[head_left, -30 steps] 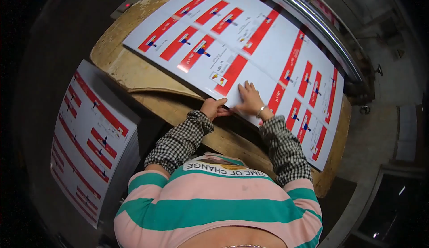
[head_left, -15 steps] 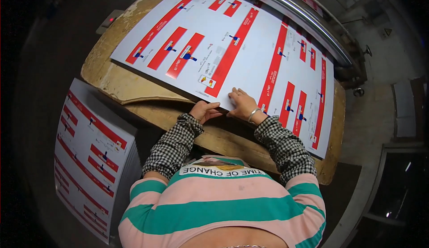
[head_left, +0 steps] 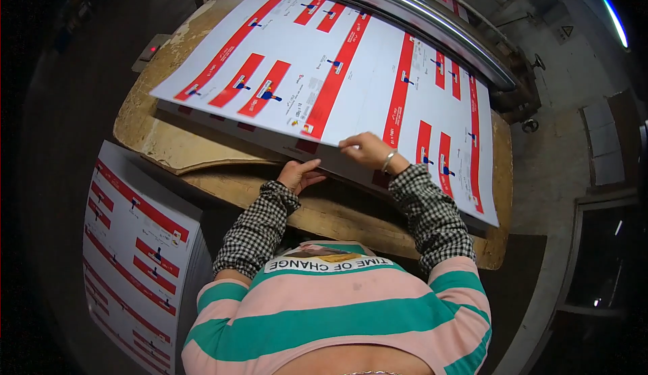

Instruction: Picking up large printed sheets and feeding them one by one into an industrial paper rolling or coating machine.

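Note:
A large white printed sheet (head_left: 351,105) with red bands and small blue figures lies on a stack of like sheets. Its near edge is lifted off the sheets below (head_left: 223,124). My right hand (head_left: 368,151) is closed on that raised edge, thumb and fingertips pinching it near the middle. To its left and lower, my left hand (head_left: 299,174) touches the near edge of the lower sheets, thumb stretched along the top and fingers apart from it below. The stack rests on a worn wooden board (head_left: 162,139) with a curved cut-out in front.
Beyond the sheets runs a long metal roller (head_left: 405,4) of a machine, with a handwheel (head_left: 530,126) at its right. A tall second stack of similar printed sheets (head_left: 138,220) stands at lower left. A small box with a red light (head_left: 152,50) sits beside the board.
My right hand has raised the top sheet's near edge, opening a gap above the sheets below. My left hand stays at the stack's edge. The whole view has shifted slightly.

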The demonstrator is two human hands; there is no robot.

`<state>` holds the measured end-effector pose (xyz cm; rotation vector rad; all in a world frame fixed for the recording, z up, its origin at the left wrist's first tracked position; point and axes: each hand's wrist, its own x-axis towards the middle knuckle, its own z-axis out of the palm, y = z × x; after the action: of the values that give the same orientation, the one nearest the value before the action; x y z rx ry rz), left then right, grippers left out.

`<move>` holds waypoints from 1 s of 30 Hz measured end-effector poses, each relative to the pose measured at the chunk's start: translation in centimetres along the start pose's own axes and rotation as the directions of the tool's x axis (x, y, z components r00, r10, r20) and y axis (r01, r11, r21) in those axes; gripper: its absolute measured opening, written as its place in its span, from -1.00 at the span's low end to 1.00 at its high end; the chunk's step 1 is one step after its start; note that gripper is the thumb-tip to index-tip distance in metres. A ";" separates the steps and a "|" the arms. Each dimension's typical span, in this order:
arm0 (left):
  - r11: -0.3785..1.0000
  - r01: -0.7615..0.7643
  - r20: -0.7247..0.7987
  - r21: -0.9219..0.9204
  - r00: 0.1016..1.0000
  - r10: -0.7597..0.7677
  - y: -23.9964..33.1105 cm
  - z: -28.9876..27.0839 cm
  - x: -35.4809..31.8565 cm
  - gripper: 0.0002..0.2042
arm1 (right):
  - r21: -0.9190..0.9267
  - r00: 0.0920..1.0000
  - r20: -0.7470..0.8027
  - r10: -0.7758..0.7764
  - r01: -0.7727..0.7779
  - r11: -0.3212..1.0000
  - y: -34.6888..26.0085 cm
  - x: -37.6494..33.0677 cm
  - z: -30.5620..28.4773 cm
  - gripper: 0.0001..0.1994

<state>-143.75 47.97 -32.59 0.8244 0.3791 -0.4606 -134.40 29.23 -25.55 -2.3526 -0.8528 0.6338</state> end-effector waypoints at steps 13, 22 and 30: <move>0.999 -0.043 -0.081 -0.016 0.996 0.042 -1.2 -0.5 1.1 -0.73 | 0.001 0.995 -0.098 -0.021 0.021 1.000 2.4 0.2 3.6 -0.78; 0.997 -0.075 -0.129 -0.005 0.989 0.074 -0.7 -0.2 0.5 -0.72 | -0.399 0.999 0.027 0.027 -0.014 0.917 0.7 2.9 6.0 -0.13; 1.000 0.013 0.008 -0.028 1.000 -0.013 0.3 0.3 -0.3 -0.67 | 0.052 0.997 -0.023 -0.079 0.080 0.995 0.2 0.8 0.1 -0.74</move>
<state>-143.77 47.97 -32.03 0.7929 0.3834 -0.4697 -133.83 29.64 -25.96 -2.2620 -0.9044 0.5910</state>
